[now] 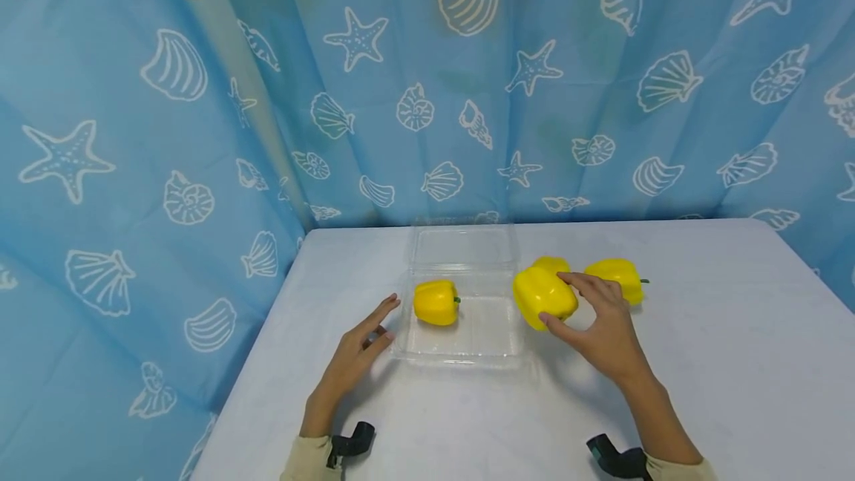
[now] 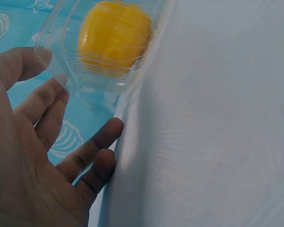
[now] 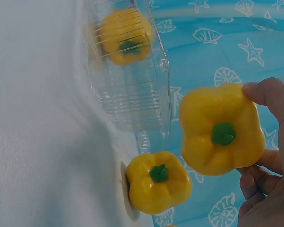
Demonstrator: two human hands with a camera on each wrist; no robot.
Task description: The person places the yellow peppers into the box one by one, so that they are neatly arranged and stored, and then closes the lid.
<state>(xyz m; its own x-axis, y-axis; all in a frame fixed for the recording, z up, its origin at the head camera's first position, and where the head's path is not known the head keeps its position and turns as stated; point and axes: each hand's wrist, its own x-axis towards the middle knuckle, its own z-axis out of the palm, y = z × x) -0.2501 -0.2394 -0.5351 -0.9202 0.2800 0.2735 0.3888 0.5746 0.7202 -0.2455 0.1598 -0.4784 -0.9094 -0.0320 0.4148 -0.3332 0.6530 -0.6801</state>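
Note:
My right hand (image 1: 604, 325) pinches a yellow bell pepper (image 1: 542, 295) between thumb and fingers, raised just right of the clear plastic clamshell container (image 1: 490, 347). In the right wrist view this pepper (image 3: 220, 137) shows its green stem towards the camera. Inside the container, at its left, lies another yellow bell pepper (image 1: 436, 303) on its side. My left hand (image 1: 357, 355) is at the container's left side, fingers loosely extended. In the left wrist view its thumb and a fingertip are right at the container's rim (image 2: 42, 52).
Two more yellow bell peppers are on the white-covered table (image 1: 721, 362): one (image 1: 551, 264) partly hidden behind the held pepper, one (image 1: 617, 277) behind my right hand. The container's lid (image 1: 464, 245) lies open at the back. A blue shell-print curtain (image 1: 414, 80) hangs behind the table.

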